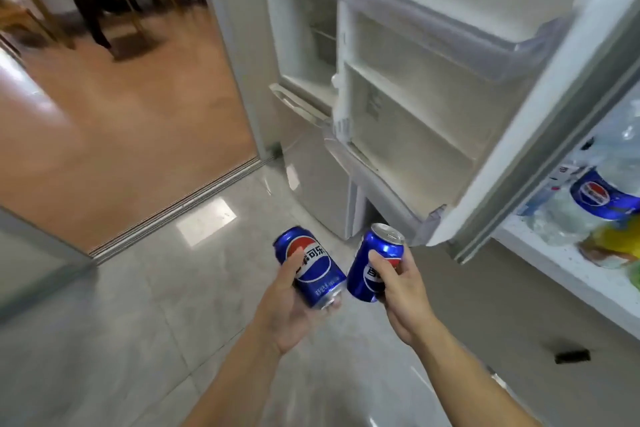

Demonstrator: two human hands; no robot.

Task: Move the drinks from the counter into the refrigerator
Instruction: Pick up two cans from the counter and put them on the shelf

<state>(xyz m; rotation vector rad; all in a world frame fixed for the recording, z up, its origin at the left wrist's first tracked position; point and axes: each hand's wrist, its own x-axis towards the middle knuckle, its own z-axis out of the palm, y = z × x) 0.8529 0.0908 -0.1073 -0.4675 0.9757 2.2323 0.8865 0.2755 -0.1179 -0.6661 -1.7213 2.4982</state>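
- In front of the open fridge, a person holds one blue can in each hand, low down near 6 o'clock in the view.
- The left hand (289, 302) has its fingers curled under and its thumb over the left can (311, 267). The can lies tilted, with its top pointing up toward 11 o'clock, so it rests in the palm like in a little cradle.
- The right hand (398, 291) wraps round the right can (375, 262). This one stands nearly upright, with its silver top up (the pull tab looks closed).
- The two cans are just beside each other but not touching. I think one in each hand means fewer trips.
- The fridge door (519, 135) swings out toward 2 o'clock, and its door shelves (426, 21) look bare, so there is room for cans.
- The fridge inside (304, 55) is at 12 o'clock; I cannot see much in there.
- On the counter (571, 270) at 3 o'clock more drinks wait: a big bottle with a blue label (604, 194) and some clear bottles, blurry behind the door edge.
- So the job looks partly done at most. The next move is likely to lift the cans up and set them on a shelf, standing straight so they do not roll.
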